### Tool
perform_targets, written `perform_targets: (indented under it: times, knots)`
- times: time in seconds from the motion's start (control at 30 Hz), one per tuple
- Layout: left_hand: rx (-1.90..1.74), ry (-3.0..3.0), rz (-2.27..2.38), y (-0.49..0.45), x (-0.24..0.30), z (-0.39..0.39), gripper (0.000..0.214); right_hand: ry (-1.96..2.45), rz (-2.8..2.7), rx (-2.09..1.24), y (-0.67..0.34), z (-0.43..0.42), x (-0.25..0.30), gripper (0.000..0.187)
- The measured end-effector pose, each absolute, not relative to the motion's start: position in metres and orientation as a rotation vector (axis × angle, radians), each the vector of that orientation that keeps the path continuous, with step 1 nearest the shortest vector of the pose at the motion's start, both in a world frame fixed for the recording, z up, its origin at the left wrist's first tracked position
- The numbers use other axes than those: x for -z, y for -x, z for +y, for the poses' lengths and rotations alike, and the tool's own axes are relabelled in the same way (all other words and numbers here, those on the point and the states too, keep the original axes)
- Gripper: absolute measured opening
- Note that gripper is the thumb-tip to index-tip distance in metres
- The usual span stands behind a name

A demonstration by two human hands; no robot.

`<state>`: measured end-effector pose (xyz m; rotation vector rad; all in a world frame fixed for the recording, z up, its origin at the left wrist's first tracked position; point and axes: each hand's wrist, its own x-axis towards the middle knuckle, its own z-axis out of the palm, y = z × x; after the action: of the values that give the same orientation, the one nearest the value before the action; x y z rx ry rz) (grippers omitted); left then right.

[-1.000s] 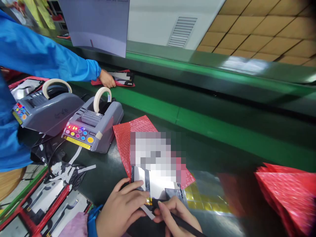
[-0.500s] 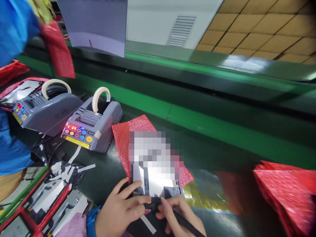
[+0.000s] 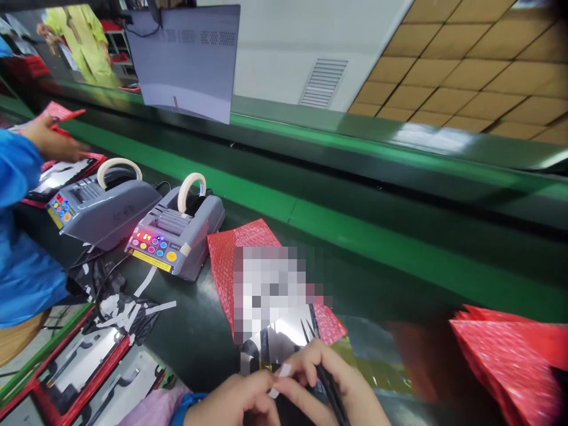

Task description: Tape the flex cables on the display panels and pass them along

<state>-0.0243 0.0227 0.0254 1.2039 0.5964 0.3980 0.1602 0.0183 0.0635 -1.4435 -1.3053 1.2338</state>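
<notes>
My left hand is closed, its fingertips pinching a small strip of white tape. My right hand meets it there, with thumb and finger at the same strip. Black tweezers are also held in my right hand, tips pointing up and away. Just beyond the hands lies a flat panel with a shiny silver back and a dark ribbon strip; part of it is blurred out by pixelation. Beneath the panel is a red bubble-wrap pouch. My hands hide the panel's near end.
Two grey tape dispensers stand to the left, near cut tape strips. Lower left is a red-edged tray with panels. Red pouches lie at right. A co-worker's hand reaches in at far left.
The white strip that lay below the panel is now between my fingers. The tweezers have turned tips upward. My left hand has moved off the panel. The co-worker's red pouch has moved away.
</notes>
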Motion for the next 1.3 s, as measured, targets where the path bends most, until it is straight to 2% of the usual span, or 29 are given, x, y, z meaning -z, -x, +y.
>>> perform_targets:
  times: [0.1, 0.27, 0.33, 0.6, 0.97, 1.13, 1.23, 1.3]
  knots:
    - [-0.479, -1.232, 0.689, 0.026, -0.023, 0.021, 0.083, 1.448, -1.356, -1.23, -0.167, 0.045, -0.065, 0.051]
    - [-0.596, -1.696, 1.051, 0.038, -0.035, 0.028, 0.034, 1.496, -1.438, -1.208, -0.161, 0.084, -0.039, 0.064]
    - [-0.644, -1.911, 1.112, 0.042, -0.04, 0.035, 0.028, 1.505, -1.484, -1.196, -0.156, 0.092, -0.024, 0.062]
    - [-0.515, -2.537, 1.299, 0.037, -0.033, 0.057, 0.026, 1.528, -1.546, -1.118, -0.15, 0.101, -0.006, 0.049]
    - [-0.294, -2.617, 1.316, 0.036, -0.024, 0.064, 0.028, 1.672, -1.608, -0.998, -0.148, 0.102, -0.009, 0.037]
    - [-0.263, -2.625, 1.313, 0.036, -0.022, 0.063, 0.037, 1.912, -1.514, -0.763, -0.139, 0.124, -0.021, 0.035]
    - [-0.329, -2.628, 1.273, 0.043, -0.023, 0.063, 0.032, 1.96, -1.416, -0.647, -0.148, 0.134, -0.028, 0.033]
    - [-0.402, -2.7, 1.102, 0.049, -0.022, 0.062, 0.046, 1.946, -1.358, -0.577, -0.168, 0.127, -0.03, 0.034]
